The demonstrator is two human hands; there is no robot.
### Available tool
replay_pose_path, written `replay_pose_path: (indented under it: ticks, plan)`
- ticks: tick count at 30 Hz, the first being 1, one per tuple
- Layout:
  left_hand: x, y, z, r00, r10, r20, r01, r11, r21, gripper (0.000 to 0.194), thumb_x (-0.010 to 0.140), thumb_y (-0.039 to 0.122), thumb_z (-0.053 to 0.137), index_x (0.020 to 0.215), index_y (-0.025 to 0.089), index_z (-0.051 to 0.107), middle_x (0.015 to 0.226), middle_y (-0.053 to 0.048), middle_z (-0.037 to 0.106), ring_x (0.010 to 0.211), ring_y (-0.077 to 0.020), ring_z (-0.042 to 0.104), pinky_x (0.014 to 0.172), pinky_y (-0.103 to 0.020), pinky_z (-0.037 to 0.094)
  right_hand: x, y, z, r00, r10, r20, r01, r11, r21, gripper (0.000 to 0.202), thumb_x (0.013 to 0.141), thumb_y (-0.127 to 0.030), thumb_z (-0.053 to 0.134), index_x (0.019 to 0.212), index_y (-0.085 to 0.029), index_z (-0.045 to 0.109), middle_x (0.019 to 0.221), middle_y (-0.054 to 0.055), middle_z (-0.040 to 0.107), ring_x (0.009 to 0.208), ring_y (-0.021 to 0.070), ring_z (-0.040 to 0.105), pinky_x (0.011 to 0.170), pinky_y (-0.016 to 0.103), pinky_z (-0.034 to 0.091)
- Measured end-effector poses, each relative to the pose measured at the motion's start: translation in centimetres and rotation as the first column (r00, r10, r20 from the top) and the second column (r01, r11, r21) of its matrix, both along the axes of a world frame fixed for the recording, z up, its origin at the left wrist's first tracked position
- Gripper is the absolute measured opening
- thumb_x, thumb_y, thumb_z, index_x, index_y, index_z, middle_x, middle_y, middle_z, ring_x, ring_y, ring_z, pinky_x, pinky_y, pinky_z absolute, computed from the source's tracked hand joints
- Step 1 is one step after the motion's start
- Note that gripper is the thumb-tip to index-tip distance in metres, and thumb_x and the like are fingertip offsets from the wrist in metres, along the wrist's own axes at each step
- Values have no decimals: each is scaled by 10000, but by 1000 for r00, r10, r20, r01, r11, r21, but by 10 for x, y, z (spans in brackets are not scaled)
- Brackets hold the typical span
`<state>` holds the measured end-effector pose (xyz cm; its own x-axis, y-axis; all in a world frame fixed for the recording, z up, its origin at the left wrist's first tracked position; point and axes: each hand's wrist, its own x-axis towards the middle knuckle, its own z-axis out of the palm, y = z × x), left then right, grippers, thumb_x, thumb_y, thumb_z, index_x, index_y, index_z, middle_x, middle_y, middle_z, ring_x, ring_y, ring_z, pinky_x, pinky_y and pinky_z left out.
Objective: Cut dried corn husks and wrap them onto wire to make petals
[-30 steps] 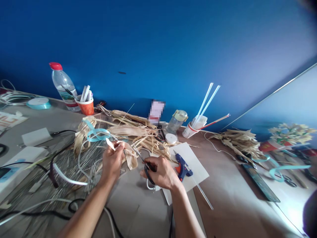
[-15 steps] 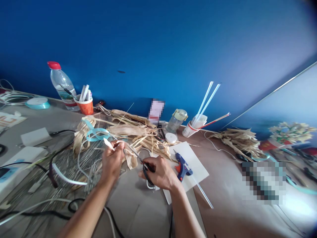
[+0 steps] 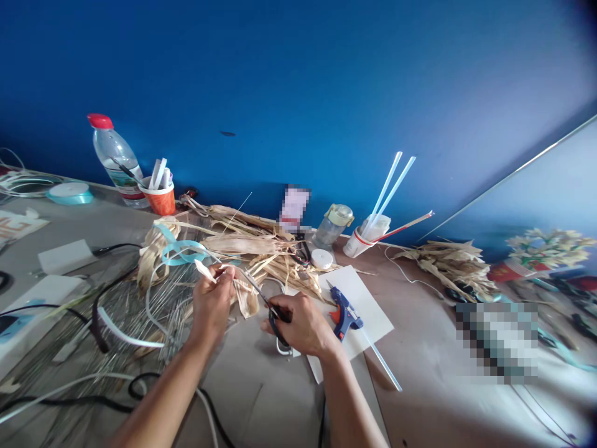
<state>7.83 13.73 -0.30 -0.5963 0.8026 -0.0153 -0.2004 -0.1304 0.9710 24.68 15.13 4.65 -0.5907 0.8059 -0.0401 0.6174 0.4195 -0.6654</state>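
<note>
Between its fingertips, my left hand pinches a pale piece of dried corn husk. My right hand grips black-handled scissors, their blades pointing up and left toward the left fingers. Whether the blades touch the husk I cannot tell. Behind both hands lies a heap of dried corn husks, with a loop of light blue ribbon at its left. A blue glue gun rests on a white sheet to the right of my right hand, with a clear glue stick at its rear.
Thin wires and cables spread at left beside a power strip. Along the wall stand a red-capped bottle, an orange cup, a glass jar and a cup of glue sticks. More husks and flowers are at right.
Both hands stay almost in place, still holding the husk and the scissors. The husk tip above my left hand has tilted slightly. The view has barely shifted.
</note>
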Motion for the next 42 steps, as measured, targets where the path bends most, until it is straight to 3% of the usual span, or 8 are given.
replay_pose_path:
  ticks: [22,29,34,37,42]
  plan:
    - [0,2,0,998,26,51,-26,1000,-2,185,751,342,638,747,179,552,479,81,420,413,-66,371,412,-189,301,4,3,-11,999,-11,-51,9,1000,-24,171,731,-293,657,631,-184,573,540,-69,404,564,93,300,504,192,260]
    - [4,2,7,971,13,238,-21,999,30,206,682,296,704,761,173,560,518,92,459,414,-46,401,414,-168,312,3,7,-19,959,-233,-159,236,972,-4,167,752,-317,615,822,-170,649,572,-56,436,549,99,346,502,203,285]
    - [5,3,8,954,-17,300,3,999,49,214,651,269,726,745,164,564,545,75,504,444,-56,467,435,-170,356,0,7,-22,946,-244,-215,240,970,-45,258,749,-320,617,950,-162,656,585,-49,458,546,105,384,509,209,311]
    - [6,4,6,953,-32,301,19,999,47,256,614,272,746,757,165,564,572,67,538,453,-64,486,452,-185,386,-2,9,-23,918,-314,-242,302,949,-85,326,760,-337,600,1033,-158,615,612,-35,510,540,119,436,513,223,345]
    - [9,2,1,956,-112,273,119,993,-8,324,600,328,758,798,178,550,591,64,572,481,-84,527,482,-199,403,-1,13,-24,876,-458,-149,475,873,109,481,732,-288,619,1185,-160,518,834,39,635,801,203,585,790,327,412]
